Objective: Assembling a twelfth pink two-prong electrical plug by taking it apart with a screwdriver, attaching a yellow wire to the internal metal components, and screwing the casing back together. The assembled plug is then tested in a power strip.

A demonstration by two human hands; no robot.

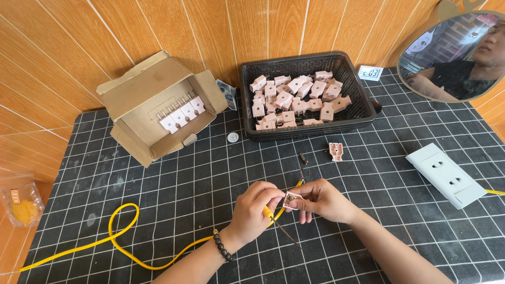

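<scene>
My left hand (253, 209) pinches the end of a yellow cable (122, 237) whose bare dark wire strands stick out toward me. My right hand (325, 199) holds a small pink plug half (291, 199) with brass contacts showing, pressed against the cable end. The two hands meet over the dark gridded tabletop (158, 179), near its front middle. A beaded bracelet sits on my left wrist. The yellow cable loops away to the left across the table.
A black basket (355, 84) holding several pink plug shells stands at the back. An open cardboard box (152, 100) with plug parts lies back left. A loose pink plug half (335, 151), a small screw (303, 158), a white cap (233, 137) and a white socket strip (446, 174) lie nearby. An oval mirror (452, 58) leans at the right.
</scene>
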